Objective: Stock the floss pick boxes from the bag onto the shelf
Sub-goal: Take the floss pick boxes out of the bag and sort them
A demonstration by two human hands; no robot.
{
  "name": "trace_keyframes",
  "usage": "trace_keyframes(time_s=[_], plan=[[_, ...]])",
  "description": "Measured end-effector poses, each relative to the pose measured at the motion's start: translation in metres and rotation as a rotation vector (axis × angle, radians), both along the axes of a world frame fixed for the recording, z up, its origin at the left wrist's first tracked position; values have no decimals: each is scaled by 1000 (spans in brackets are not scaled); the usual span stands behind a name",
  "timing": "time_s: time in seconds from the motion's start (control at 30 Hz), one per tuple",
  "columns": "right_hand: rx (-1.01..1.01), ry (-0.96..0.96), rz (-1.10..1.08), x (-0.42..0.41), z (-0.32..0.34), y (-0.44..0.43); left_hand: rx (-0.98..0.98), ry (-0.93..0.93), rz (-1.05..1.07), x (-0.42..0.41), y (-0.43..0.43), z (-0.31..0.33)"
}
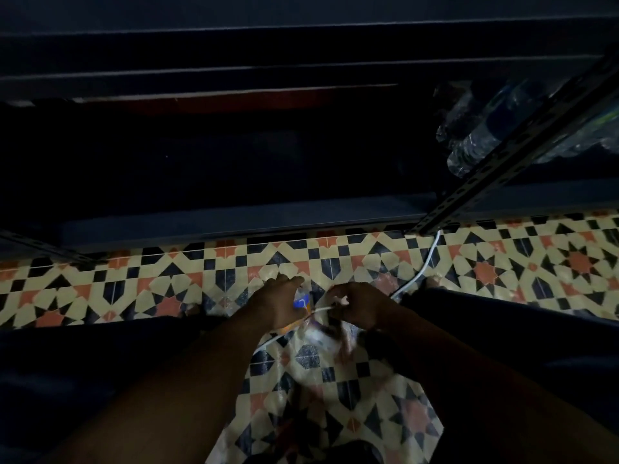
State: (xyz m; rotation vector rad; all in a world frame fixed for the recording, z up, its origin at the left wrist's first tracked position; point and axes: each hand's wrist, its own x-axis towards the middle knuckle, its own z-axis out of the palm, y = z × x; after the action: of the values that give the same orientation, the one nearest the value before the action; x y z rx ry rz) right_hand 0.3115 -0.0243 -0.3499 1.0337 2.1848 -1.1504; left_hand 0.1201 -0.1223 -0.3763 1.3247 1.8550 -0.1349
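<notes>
Hands working at the bag on the tiled floor [485,272], below the shelf [234,219].
Left hand [278,303] is curled round a blue-orange box [302,302]; right hand [358,308] pinches the clear bag [321,336] (contents blurred).

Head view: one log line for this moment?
left hand: grips floss pick box | right hand: pinches bag on floor | shelf: too dark to read

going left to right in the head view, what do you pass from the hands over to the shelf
left hand → box it holds → right hand, gripping the bag → bottles on the shelf
</notes>
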Motion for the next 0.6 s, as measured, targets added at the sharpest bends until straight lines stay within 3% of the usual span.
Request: trace_keyframes(time_s=[0.37,0.6], plan=[[2,44,-175,10,10,6,67,-87,95,-12,5,43],[117,233,-162,-6,93,12,228,-58,10,-17,19,128]])
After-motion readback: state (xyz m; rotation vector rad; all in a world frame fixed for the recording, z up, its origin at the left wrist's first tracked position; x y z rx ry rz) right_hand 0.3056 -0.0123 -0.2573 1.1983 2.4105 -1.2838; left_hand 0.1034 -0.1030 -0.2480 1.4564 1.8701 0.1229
